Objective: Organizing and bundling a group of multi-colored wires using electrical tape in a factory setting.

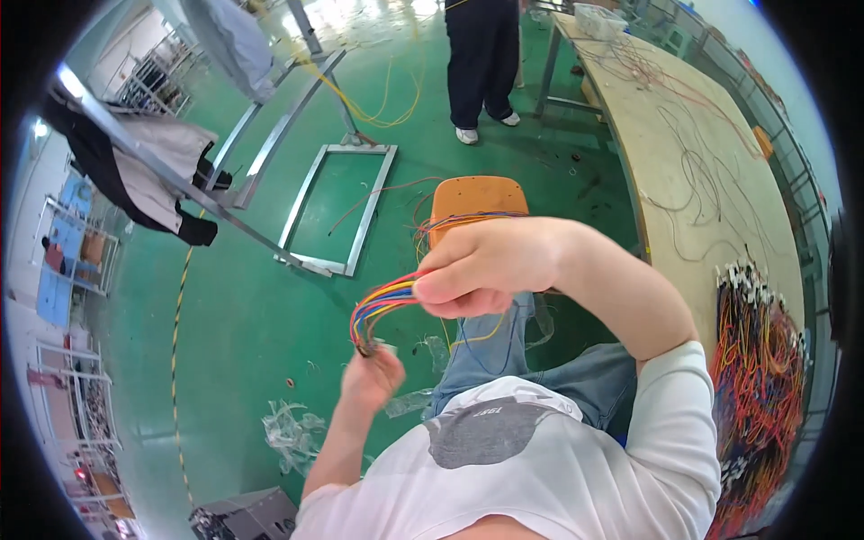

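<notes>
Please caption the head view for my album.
Bare fingers grip a bundle of coloured wires above a green floor.

Glossy green floor (238, 333); pale worktable (643, 126) right; metal frame (370, 211) left.

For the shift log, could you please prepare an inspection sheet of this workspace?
Surface: pale tabletop on the right, bearing a colourful wire pile at its near end.
Job's things: multicoloured wire bundle, curved.
Clutter: clear plastic scraps on the green floor.
Hands: right hand grips the bundle; left hand holds it farther left.
Cables: loose wires across the orange seat.
Surroundings: metal frame ahead-left, hanging black-and-white garment, a person standing ahead.
</notes>
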A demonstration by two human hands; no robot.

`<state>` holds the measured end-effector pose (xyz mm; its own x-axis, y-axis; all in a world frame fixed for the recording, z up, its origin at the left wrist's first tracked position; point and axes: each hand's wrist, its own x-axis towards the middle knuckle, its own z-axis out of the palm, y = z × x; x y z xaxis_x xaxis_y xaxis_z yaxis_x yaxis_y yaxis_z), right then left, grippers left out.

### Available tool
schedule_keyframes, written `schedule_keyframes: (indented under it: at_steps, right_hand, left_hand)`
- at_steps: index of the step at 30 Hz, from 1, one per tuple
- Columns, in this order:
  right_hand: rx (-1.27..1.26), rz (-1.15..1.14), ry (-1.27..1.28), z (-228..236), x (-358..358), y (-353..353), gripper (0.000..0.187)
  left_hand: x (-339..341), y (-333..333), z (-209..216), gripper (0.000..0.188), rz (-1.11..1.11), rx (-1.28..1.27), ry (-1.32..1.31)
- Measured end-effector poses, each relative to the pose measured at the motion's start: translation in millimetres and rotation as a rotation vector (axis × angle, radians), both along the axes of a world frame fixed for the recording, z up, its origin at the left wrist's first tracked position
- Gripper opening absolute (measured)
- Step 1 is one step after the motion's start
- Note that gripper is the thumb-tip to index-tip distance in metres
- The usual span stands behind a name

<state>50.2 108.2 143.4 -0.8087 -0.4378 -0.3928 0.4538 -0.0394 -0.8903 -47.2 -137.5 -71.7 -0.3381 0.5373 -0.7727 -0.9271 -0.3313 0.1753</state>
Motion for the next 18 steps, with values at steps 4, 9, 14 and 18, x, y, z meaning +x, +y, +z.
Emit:
schedule_keyframes:
  at_steps: [4,9,14,18]
  right_hand:
    - [0.019,0.05,0.022,17,5,3,0.032]
    - [-0.049,0.001,0.099,19,8,5,0.031]
    - [-0.165,-0.311,0.344,32,40,41,0.034]
    - [-0.089,-0.478,0.285,24,56,60,0.035]
  left_hand:
    - [8,-44,70,0.068,-0.512,-0.013,0.986]
    - [8,52,149,0.079,-0.463,0.433,1.696]
    - [-10,24,98,0.045,-1.037,0.739,0.982]
    - [-28,0,101,0.046,-0.974,0.544,0.869]
